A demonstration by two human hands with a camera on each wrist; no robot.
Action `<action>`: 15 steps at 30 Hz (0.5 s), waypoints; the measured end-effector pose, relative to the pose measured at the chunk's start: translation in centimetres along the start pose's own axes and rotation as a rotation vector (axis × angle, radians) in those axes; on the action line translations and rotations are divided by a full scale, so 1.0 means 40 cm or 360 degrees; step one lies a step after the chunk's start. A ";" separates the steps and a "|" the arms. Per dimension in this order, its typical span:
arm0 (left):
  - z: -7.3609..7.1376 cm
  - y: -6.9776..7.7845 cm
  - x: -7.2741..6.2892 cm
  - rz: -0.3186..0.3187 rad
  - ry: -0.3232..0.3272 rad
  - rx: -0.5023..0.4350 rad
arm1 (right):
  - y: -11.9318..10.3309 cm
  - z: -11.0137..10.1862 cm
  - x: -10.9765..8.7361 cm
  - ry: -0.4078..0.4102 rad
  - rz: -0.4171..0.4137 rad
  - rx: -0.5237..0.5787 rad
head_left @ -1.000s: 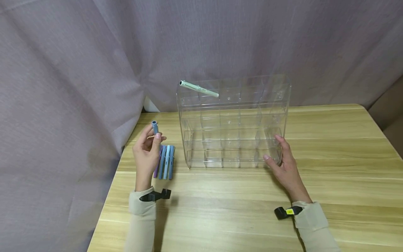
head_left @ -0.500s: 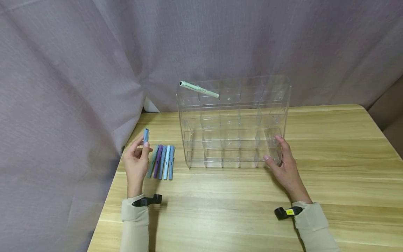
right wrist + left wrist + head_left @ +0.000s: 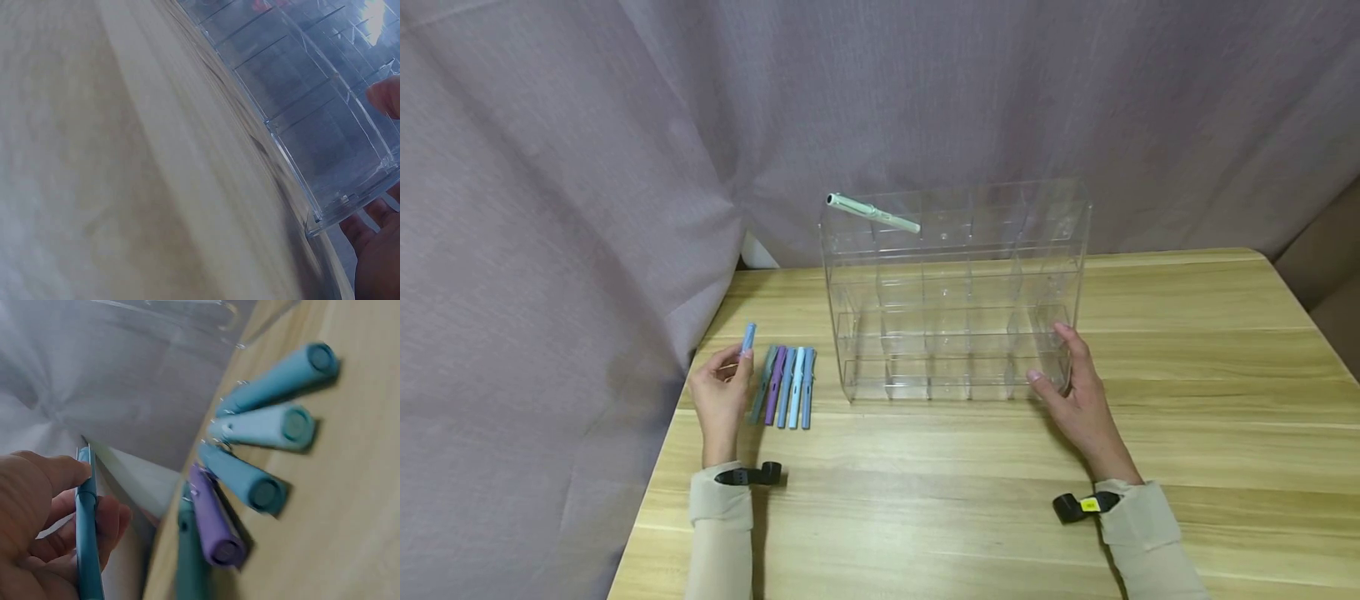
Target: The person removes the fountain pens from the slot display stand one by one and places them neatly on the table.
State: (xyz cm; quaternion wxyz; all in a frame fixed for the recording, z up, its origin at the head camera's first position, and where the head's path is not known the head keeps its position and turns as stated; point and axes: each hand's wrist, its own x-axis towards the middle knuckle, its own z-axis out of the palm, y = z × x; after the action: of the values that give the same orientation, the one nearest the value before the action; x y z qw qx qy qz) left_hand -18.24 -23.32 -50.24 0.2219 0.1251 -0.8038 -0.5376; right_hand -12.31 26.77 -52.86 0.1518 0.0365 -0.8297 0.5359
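My left hand (image 3: 718, 400) pinches a blue pen (image 3: 748, 337) between thumb and fingers, left of a row of pens. In the left wrist view the held pen (image 3: 88, 544) points away from the palm. Side by side on the table lie a dark green pen (image 3: 763, 387), a purple pen (image 3: 776, 386), a light blue pen (image 3: 797, 388) and two blue ones. A clear acrylic organizer (image 3: 947, 387) with tiered compartments stands right of them. My right hand (image 3: 1084, 408) grips its right side, thumb at the front, fingers round the outer wall. One pale green pen (image 3: 874, 213) slants across the top left tier.
The wooden table (image 3: 925, 508) reaches forward to a grey-purple curtain (image 3: 925, 100) behind the organizer. More curtain hangs along the table's left edge, close to my left hand. Bare wood lies in front of the organizer.
My left hand has moved left and down toward me with the blue pen. The dark green pen, out of sight a second ago, now shows left of the purple one. My right hand keeps its grip.
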 end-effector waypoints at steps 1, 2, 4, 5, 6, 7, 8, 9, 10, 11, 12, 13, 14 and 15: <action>0.001 -0.009 0.001 -0.0008 0.0006 0.0040 | 0.000 0.000 0.000 0.0000 0.0000 0.0002; 0.002 -0.016 0.001 -0.0013 0.0014 0.0074 | 0.001 0.001 -0.001 0.0002 -0.0003 0.0005; 0.005 -0.031 0.001 -0.0028 0.0032 0.0125 | 0.003 0.003 -0.001 0.0003 -0.0010 0.0010; 0.007 -0.039 0.001 -0.0040 0.0043 0.0143 | 0.004 0.003 0.000 0.0003 -0.0014 0.0012; 0.008 -0.045 0.001 -0.0050 0.0053 0.0164 | 0.005 0.004 -0.001 0.0003 -0.0015 0.0013; 0.010 -0.053 0.001 -0.0062 0.0060 0.0184 | 0.007 0.005 0.000 0.0002 -0.0017 0.0011; 0.012 -0.058 0.001 -0.0071 0.0063 0.0201 | 0.006 0.005 0.000 0.0003 -0.0017 0.0009; 0.014 -0.064 0.003 -0.0081 0.0063 0.0219 | 0.005 0.004 0.000 0.0003 -0.0013 0.0006; 0.017 -0.069 0.003 -0.0091 0.0062 0.0239 | 0.004 0.004 0.000 0.0005 -0.0008 0.0003; 0.019 -0.074 0.004 -0.0099 0.0060 0.0257 | 0.003 0.003 0.000 0.0006 -0.0005 0.0001; 0.020 -0.077 0.005 -0.0101 0.0058 0.0279 | 0.003 0.003 0.000 0.0006 -0.0002 0.0000; 0.022 -0.080 0.006 -0.0102 0.0056 0.0300 | 0.003 0.003 0.000 0.0007 -0.0001 -0.0002; 0.023 -0.081 0.007 -0.0103 0.0053 0.0314 | 0.002 0.003 0.000 0.0007 0.0001 -0.0004; 0.024 -0.083 0.007 -0.0103 0.0051 0.0329 | 0.002 0.002 0.000 0.0006 0.0002 -0.0004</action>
State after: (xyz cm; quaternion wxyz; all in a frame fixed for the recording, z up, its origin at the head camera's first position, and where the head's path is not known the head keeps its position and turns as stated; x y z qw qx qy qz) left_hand -19.08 -23.96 -53.54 0.2032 0.1817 -0.8468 -0.4568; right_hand -12.34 26.70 -52.96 0.1531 0.0346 -0.8302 0.5349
